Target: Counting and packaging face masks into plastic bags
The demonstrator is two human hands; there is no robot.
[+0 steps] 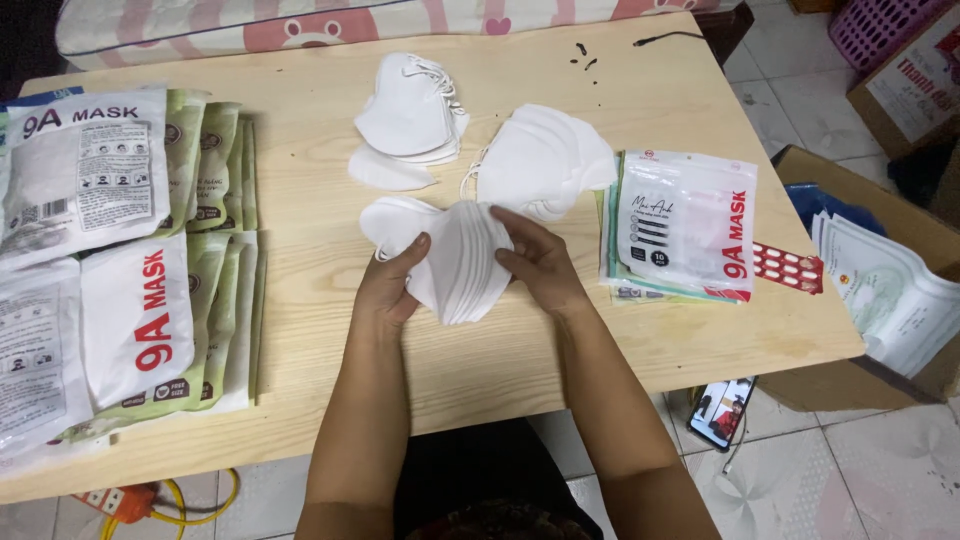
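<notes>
Forearms came up from the near edge of the surface (640, 340) and met at a fanned stack of white masks (462, 262). Each hand made its own grip: the left hand (390, 285) was closed on the stack's left side, thumb on top and fingers curled beneath, and the right hand (540, 262) was closed on its right side, fingers laid over the folds. The stack sat directly between the two grips, touching both, so neither hand was nearer. Its long axis ran from the far left, where one mask (385, 222) stuck out past the left thumb, down toward the near right, where the fanned edges pointed at the person.

Beyond the grips lay two loose piles of masks: one (412, 115) straight ahead and farther off, the other (545, 160) just past the right hand, near its fingertips. Right of the right grip lay a small pile of packets (685, 225), near but apart. Left of the left grip, well apart, filled packets (120, 260) covered that end. Bare wood lay between the grips and the near edge, and a wide bare strip stood left of the left grip.
</notes>
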